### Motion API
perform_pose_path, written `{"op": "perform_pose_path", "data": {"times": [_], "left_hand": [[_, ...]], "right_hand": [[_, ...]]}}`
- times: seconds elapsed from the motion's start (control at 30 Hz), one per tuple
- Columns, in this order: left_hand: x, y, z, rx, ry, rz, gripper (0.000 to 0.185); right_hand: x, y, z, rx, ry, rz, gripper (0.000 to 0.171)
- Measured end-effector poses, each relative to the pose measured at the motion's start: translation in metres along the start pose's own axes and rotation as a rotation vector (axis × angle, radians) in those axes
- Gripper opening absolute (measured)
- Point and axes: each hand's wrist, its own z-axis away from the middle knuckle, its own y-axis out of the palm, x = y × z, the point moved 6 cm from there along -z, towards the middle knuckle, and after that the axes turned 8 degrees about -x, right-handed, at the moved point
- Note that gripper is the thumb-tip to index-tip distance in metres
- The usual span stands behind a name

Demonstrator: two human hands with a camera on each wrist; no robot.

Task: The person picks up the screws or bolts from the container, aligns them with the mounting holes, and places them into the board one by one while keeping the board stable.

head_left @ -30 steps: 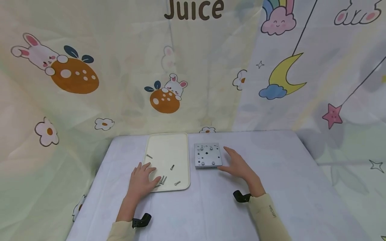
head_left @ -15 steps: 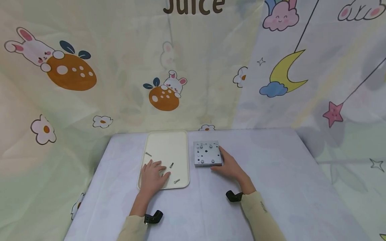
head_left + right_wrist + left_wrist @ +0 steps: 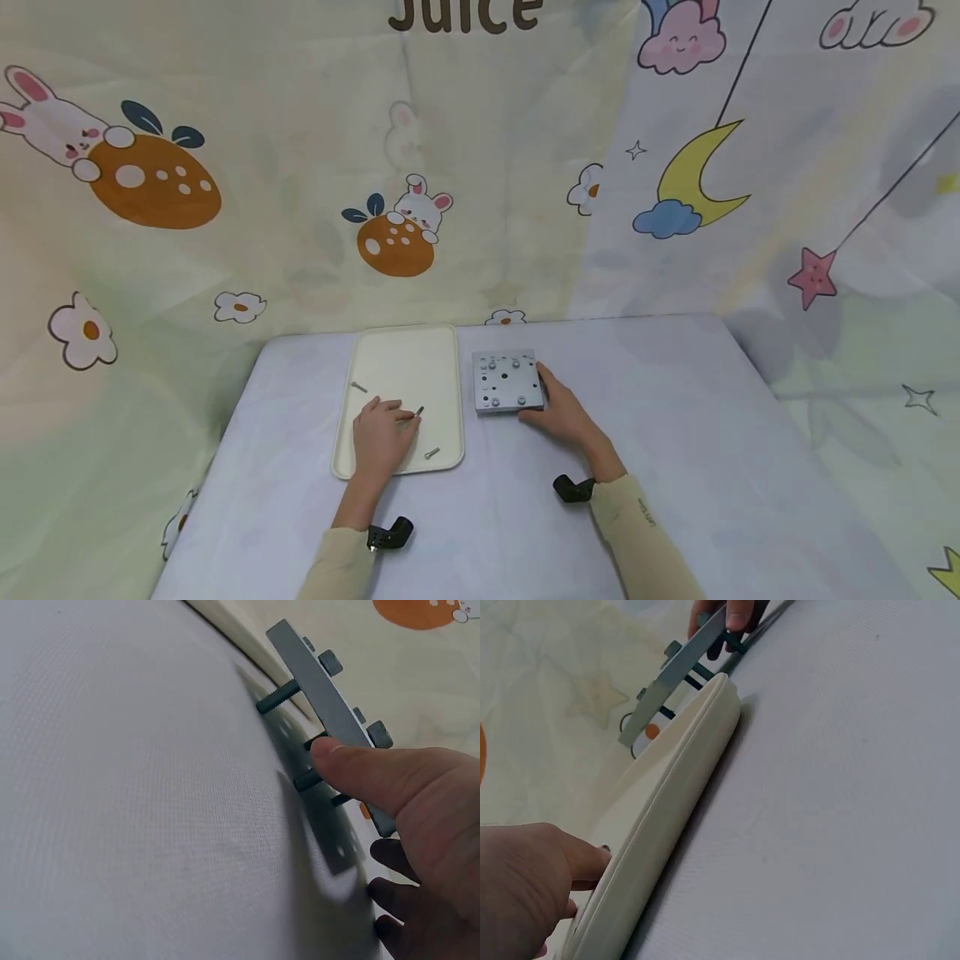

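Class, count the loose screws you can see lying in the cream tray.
3: one screw far left, one at the left hand's fingertips, one near right. Others may hide beneath it.

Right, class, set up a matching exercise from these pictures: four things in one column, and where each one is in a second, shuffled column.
Things
1. left hand
2. right hand
3. metal plate
4. cream tray

Places
A. on the tablecloth, just right of the tray
B. left of the plate, with loose screws lying in it
C. inside the tray, fingers at a screw
D. at the plate's right edge, thumb against it

Pairs: 1-C, 2-D, 3-A, 4-B
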Motion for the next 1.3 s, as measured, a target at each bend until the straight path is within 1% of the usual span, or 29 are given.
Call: {"op": "perform_pose_path", "data": {"times": [0.13, 0.23, 0.33, 0.47, 0.6, 0.73, 0.9, 1.0, 1.07, 1.2, 1.3], "left_hand": [[0.003, 0.000, -0.002, -0.008, -0.027, 0.027, 0.011], [0.004, 0.002, -0.004, -0.012, -0.050, 0.081, 0.007], [-0.001, 0.003, -0.008, -0.027, -0.054, 0.151, 0.004], [-0.012, 0.003, -0.019, -0.027, -0.047, 0.226, 0.004], [-0.024, 0.008, -0.030, 0.028, -0.063, 0.263, 0.005], [-0.036, 0.013, -0.036, 0.086, -0.066, 0.274, 0.005], [-0.048, 0.018, -0.046, 0.116, -0.041, 0.260, 0.005], [-0.056, 0.022, -0.051, 0.147, -0.014, 0.251, 0.006], [-0.061, 0.023, -0.053, 0.170, 0.000, 0.253, 0.006], [-0.071, 0.027, -0.054, 0.219, -0.003, 0.257, 0.006], [-0.079, 0.031, -0.054, 0.260, 0.000, 0.255, 0.005]], "right_hand": [[0.003, 0.003, 0.001, 0.008, 0.004, 0.004, 0.106], [0.003, 0.004, 0.001, -0.001, 0.011, 0.017, 0.105], [0.002, 0.003, 0.001, -0.007, 0.009, 0.015, 0.105], [0.002, 0.003, -0.001, -0.010, -0.009, 0.011, 0.103], [-0.001, 0.003, -0.004, -0.018, -0.035, 0.016, 0.100], [-0.006, 0.004, -0.004, -0.011, -0.028, 0.021, 0.100], [-0.004, 0.001, -0.005, -0.008, -0.039, 0.002, 0.102], [-0.001, -0.001, -0.006, -0.013, -0.038, -0.010, 0.103], [0.000, -0.001, -0.005, -0.010, -0.034, -0.016, 0.103], [0.000, 0.000, -0.002, 0.005, -0.022, -0.001, 0.102], [-0.001, 0.000, 0.001, -0.002, -0.019, 0.016, 0.101]]}}
